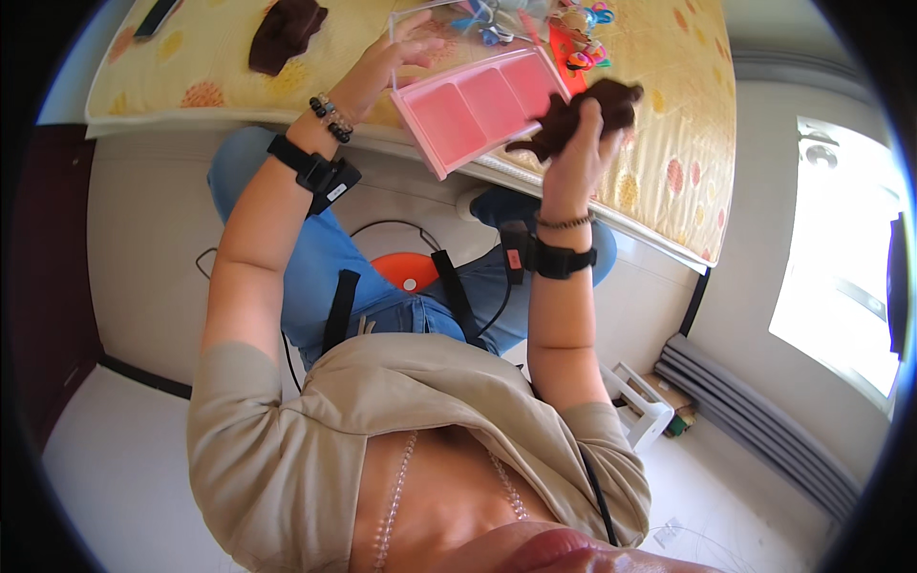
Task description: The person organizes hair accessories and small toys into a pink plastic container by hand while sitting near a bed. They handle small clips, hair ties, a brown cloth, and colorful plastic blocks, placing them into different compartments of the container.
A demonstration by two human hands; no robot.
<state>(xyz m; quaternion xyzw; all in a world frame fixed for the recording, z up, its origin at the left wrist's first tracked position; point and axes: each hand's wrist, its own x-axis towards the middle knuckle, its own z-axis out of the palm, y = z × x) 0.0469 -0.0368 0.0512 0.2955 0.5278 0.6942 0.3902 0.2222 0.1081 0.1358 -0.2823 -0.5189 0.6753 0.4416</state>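
Observation:
A pink plastic box [501, 118] with three compartments overhangs the table's near edge at a tilt. Its clear lid [393, 50] stands raised along the far left side. My left hand [401, 57] is at this lid, fingers apart and partly seen through it; whether they grip it is unclear. In my right hand [584, 143] is a bunched dark brown cloth-like piece [609, 104], held just over the box's right end, slightly blurred. A similar dark brown piece [286, 36] lies on the table to the left.
A yellow patterned cover [666, 136] spreads over the table. Beyond the box are a clear plastic bag [494, 25] with blue items, an orange-red flat piece [566, 50] and small colourful trinkets [591, 54]. A dark flat object [154, 18] lies far left. A white stool [645, 412] stands lower right.

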